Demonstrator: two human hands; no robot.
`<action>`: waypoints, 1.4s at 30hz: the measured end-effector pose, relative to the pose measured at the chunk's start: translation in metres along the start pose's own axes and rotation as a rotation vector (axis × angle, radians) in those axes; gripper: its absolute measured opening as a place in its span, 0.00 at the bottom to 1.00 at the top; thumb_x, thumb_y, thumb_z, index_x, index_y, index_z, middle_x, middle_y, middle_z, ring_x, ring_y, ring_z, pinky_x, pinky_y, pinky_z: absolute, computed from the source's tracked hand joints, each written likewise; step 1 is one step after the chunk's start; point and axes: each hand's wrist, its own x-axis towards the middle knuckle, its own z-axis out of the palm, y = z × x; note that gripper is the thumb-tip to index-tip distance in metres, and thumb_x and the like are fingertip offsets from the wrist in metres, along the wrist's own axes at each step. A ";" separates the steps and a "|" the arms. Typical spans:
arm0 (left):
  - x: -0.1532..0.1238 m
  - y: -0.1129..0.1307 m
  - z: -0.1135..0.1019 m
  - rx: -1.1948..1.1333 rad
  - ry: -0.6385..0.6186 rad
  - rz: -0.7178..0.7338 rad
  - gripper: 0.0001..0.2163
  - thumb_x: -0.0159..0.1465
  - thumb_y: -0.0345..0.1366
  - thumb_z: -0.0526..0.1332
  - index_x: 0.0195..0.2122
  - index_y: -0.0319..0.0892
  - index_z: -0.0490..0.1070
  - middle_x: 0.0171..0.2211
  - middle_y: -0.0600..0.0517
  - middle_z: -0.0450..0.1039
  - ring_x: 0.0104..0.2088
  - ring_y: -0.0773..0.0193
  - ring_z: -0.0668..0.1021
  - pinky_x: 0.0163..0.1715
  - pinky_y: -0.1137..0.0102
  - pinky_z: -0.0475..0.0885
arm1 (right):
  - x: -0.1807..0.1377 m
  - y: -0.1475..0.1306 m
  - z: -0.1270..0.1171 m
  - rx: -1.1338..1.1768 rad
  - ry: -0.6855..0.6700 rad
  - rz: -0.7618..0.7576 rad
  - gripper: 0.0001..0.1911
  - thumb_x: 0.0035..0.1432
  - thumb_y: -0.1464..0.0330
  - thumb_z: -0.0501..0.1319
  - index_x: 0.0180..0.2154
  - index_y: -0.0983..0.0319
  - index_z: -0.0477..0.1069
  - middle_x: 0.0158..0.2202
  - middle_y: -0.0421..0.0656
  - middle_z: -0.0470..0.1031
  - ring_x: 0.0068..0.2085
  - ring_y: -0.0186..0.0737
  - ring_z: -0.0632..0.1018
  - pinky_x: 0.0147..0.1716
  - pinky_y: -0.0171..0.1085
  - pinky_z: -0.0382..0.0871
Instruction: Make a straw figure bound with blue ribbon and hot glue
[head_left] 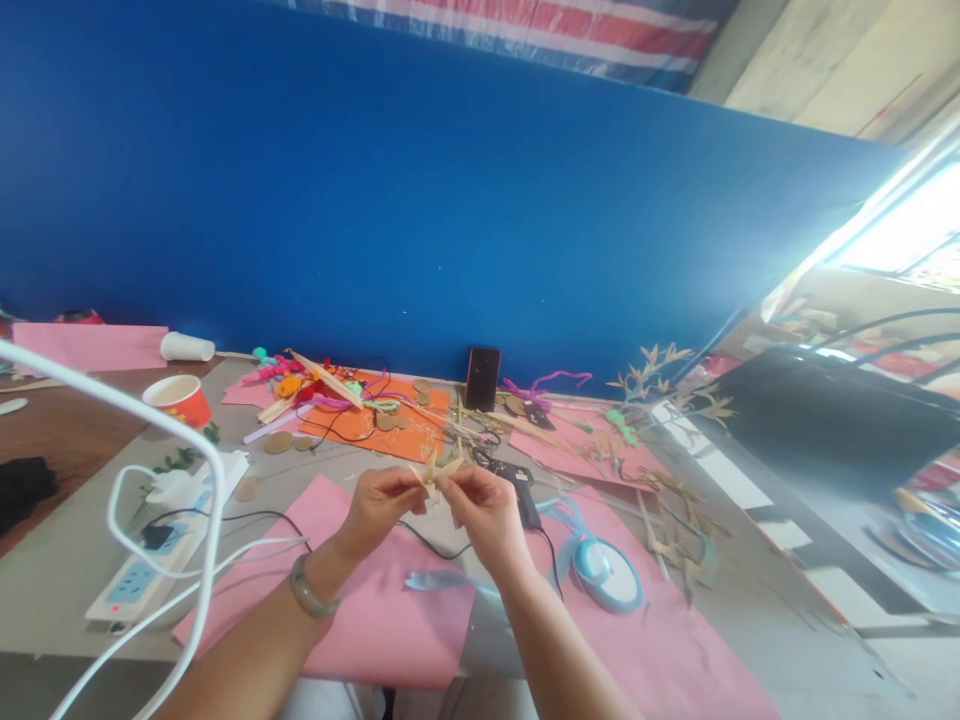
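Head camera shows your two hands meeting above the middle of the grey tabletop (52,570), over a pink paper sheet (397,630) that reaches the near edge. Your left hand (382,502) and your right hand (484,512) hold a small straw-coloured piece of pointed dry leaves (436,468) between them, clear of the surface. The fingers of each hand are pressed together in a pinch on it, one hand on each side, with the leaf tips sticking up between them. A pale green bangle (311,592) sits on your left wrist.

Just beyond your right hand lies a black glue gun (522,487), its cord running back under your hands. A roll of light blue ribbon (604,572) rests near the right wrist. At the far edge a black phone (482,378) stands upright against the blue wall (450,200), and an orange paper sheet (360,428) beside it carries coloured pipe cleaners and sticks. Toward the left edge you have a white power strip (161,545), a red paper cup (180,398) and a white paper cup (187,347) on its side.
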 end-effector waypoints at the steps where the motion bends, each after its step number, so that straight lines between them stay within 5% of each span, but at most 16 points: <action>1: 0.000 0.000 0.000 0.007 -0.003 0.004 0.08 0.57 0.38 0.65 0.28 0.37 0.77 0.19 0.51 0.73 0.22 0.68 0.74 0.25 0.74 0.70 | 0.000 0.000 0.000 -0.002 -0.003 -0.001 0.12 0.51 0.62 0.64 0.22 0.62 0.70 0.13 0.35 0.64 0.15 0.28 0.63 0.14 0.29 0.59; 12: 0.000 0.009 0.005 0.042 0.050 0.074 0.08 0.56 0.37 0.66 0.26 0.38 0.75 0.20 0.52 0.73 0.21 0.68 0.74 0.23 0.74 0.72 | 0.002 0.005 -0.004 -0.031 -0.022 -0.001 0.12 0.51 0.61 0.64 0.23 0.63 0.72 0.15 0.36 0.66 0.16 0.28 0.64 0.15 0.29 0.56; 25: 0.001 0.002 0.001 -0.138 -0.020 -0.120 0.09 0.54 0.38 0.68 0.25 0.37 0.74 0.18 0.52 0.72 0.20 0.68 0.73 0.24 0.72 0.70 | 0.001 0.014 -0.010 -0.039 -0.066 -0.033 0.12 0.51 0.59 0.64 0.27 0.63 0.74 0.18 0.37 0.69 0.17 0.29 0.64 0.15 0.30 0.58; 28: 0.001 0.005 0.001 -0.172 -0.017 -0.124 0.09 0.55 0.37 0.68 0.25 0.37 0.74 0.17 0.52 0.72 0.21 0.66 0.75 0.27 0.70 0.72 | 0.003 0.026 -0.029 -0.226 0.008 -0.088 0.13 0.53 0.59 0.62 0.29 0.62 0.74 0.17 0.36 0.66 0.17 0.30 0.63 0.16 0.31 0.56; 31: 0.001 0.006 0.000 -0.211 -0.019 -0.111 0.08 0.56 0.36 0.67 0.25 0.37 0.73 0.18 0.52 0.73 0.22 0.66 0.75 0.32 0.66 0.74 | 0.007 0.036 -0.060 -0.659 0.120 -0.125 0.12 0.56 0.60 0.59 0.31 0.61 0.74 0.22 0.40 0.71 0.22 0.34 0.69 0.22 0.33 0.59; 35: 0.002 0.007 -0.001 -0.254 -0.059 -0.082 0.08 0.57 0.34 0.66 0.24 0.37 0.72 0.18 0.53 0.72 0.24 0.65 0.76 0.38 0.63 0.73 | 0.011 0.050 -0.093 -1.216 0.141 0.099 0.12 0.58 0.59 0.57 0.36 0.59 0.72 0.36 0.45 0.75 0.33 0.42 0.76 0.26 0.36 0.58; 42: 0.005 0.007 -0.001 -0.250 -0.059 -0.031 0.09 0.57 0.35 0.66 0.23 0.38 0.72 0.17 0.54 0.72 0.20 0.68 0.73 0.40 0.62 0.72 | 0.016 0.077 -0.102 -1.369 0.023 0.294 0.15 0.60 0.56 0.54 0.41 0.61 0.68 0.40 0.49 0.75 0.41 0.49 0.78 0.31 0.38 0.61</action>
